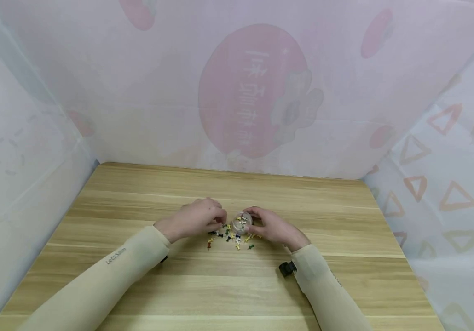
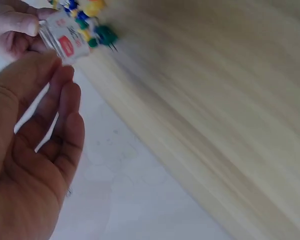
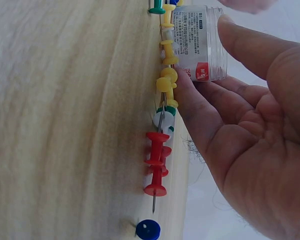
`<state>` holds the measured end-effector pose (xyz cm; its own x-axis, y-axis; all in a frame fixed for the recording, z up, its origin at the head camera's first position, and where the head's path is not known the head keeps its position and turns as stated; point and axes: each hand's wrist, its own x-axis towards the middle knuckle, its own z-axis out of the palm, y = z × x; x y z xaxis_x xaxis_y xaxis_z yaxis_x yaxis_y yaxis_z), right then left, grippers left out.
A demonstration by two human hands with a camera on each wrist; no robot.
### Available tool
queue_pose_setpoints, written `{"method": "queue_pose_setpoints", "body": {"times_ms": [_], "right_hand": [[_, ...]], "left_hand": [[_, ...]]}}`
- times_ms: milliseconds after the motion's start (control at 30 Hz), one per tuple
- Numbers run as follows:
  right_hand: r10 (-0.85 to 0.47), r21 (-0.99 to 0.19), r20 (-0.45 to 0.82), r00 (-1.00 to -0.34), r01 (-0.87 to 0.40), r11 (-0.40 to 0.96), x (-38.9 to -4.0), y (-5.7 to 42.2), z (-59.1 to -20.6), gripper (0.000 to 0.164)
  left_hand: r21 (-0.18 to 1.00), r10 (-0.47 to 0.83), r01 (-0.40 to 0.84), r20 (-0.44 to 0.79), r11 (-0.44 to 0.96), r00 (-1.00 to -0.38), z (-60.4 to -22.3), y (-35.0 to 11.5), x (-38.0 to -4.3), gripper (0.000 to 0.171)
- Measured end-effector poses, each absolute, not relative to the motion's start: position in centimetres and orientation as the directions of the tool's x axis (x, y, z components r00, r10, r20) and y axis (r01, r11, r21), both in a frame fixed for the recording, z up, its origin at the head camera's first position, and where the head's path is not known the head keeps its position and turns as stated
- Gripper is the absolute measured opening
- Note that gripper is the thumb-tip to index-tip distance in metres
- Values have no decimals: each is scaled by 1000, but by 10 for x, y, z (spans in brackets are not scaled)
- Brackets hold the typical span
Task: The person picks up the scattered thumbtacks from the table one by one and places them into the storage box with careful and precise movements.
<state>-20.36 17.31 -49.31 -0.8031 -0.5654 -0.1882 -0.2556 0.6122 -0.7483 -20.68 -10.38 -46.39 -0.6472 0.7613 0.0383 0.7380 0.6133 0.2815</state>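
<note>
A small clear jar (image 3: pixel 190 45) with a printed label stands upright on the table, several push pins inside it. My right hand (image 1: pixel 276 227) grips it, thumb at the rim and fingers round its side. Close to the jar's left side in the head view is my left hand (image 1: pixel 193 220). In the left wrist view its thumb and index fingertips come together near the jar's mouth; whether a pin is between them is hidden. Loose push pins lie round the jar's base, among them a red push pin (image 1: pixel 209 245), a green push pin (image 1: pixel 251 247) and a blue push pin (image 3: pixel 148 229).
The wood-grain table (image 1: pixel 204 294) extends on every side of the pins. Behind it rises a pale pink printed sheet (image 1: pixel 158 92), with patterned sheets on the left and right. Some loose pins lie with their metal points exposed.
</note>
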Motion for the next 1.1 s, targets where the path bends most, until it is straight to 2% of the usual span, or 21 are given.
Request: {"method": "queue_pose_setpoints", "body": {"times_ms": [133, 433, 833, 1100], "right_hand": [[-563, -752, -188, -805, -251, 609, -203, 173, -493, 58], [-568, -771, -183, -802, -241, 589, -203, 173, -494, 57], [-571, -773, -184, -800, -242, 587, -203, 174, -494, 57], [-568, -763, -193, -800, -242, 599, -203, 174, -494, 57]], "left_hand": [[207, 809, 797, 40, 568, -587, -465, -116, -207, 6], [75, 904, 903, 42, 422, -426, -471, -133, -209, 18], [62, 912, 911, 30, 407, -410, -476, -134, -208, 14], [74, 900, 897, -18, 436, -436, -479, -136, -207, 15]]}}
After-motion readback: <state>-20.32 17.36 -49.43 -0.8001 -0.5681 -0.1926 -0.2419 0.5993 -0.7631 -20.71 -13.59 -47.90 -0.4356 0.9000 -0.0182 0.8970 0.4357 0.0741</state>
